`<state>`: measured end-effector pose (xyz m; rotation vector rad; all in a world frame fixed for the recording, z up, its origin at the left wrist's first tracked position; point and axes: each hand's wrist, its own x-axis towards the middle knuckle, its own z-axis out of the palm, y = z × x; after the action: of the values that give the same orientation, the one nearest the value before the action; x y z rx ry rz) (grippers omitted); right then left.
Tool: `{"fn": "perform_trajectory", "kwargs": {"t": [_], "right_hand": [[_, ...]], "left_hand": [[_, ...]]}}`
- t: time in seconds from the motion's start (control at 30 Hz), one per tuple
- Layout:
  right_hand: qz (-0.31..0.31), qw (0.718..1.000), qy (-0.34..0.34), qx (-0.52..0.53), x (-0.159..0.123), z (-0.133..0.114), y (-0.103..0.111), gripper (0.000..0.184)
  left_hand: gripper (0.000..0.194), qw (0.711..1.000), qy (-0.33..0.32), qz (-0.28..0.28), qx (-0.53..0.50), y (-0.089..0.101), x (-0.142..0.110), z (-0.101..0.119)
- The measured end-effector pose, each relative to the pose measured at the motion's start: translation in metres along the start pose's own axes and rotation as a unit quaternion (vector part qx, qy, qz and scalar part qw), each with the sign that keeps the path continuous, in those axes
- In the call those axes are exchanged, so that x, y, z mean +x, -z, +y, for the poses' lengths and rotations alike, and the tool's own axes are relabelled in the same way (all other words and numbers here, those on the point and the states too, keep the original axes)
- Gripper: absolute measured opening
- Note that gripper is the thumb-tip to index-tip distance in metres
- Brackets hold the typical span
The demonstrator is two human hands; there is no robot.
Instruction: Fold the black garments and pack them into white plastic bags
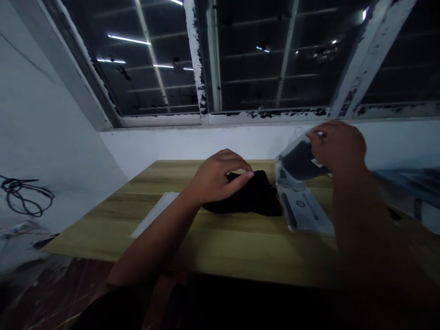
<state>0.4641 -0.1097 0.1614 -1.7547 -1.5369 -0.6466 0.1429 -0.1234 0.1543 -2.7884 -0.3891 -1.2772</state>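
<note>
My left hand (223, 178) is over a black cloth item (254, 197) that lies bunched on the wooden table. Its thumb and index finger come together at the cloth's far edge, seemingly pinching it. Raised at the right, my right hand (338, 144) grips the upper part of a clear plastic bag (285, 153) with a dark folded thing (300, 162) inside. Below that bag, a printed plastic packet (305, 208) with a round logo rests on the table, right of the black cloth. Whether the two plastic pieces are joined is hard to see.
A white sheet (154, 213) lies left of my left forearm on the wooden table (113, 224). Plastic-wrapped bluish goods (412, 188) are at the right edge. A black cable coil (27, 195) hangs on the left wall. Barred windows (257, 55) stand behind the table.
</note>
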Motion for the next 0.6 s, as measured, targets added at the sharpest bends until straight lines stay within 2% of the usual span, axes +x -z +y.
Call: {"fn": "perform_trajectory", "kwargs": {"t": [0.13,0.27,0.33,0.43,0.6], "right_hand": [[-0.042,0.987,0.108,0.111,0.001,-0.05,0.027,0.026],[-0.12,0.94,0.185,0.26,-0.018,-0.086,0.033,0.02],[-0.151,0.925,0.194,0.288,-0.025,-0.092,0.034,0.019],[-0.17,0.919,0.185,0.304,-0.029,-0.094,0.034,0.018],[-0.149,0.919,0.188,0.314,-0.029,-0.093,0.034,0.016]], "left_hand": [[0.023,0.993,0.112,0.025,0.007,-0.01,0.023,0.001],[0.036,0.984,0.171,0.034,-0.041,-0.016,0.032,-0.011],[0.042,0.98,0.187,0.025,-0.061,-0.016,0.031,-0.011],[0.044,0.975,0.207,0.023,-0.082,-0.014,0.027,-0.007],[0.036,0.971,0.213,0.012,-0.105,-0.014,0.024,-0.011]]}}
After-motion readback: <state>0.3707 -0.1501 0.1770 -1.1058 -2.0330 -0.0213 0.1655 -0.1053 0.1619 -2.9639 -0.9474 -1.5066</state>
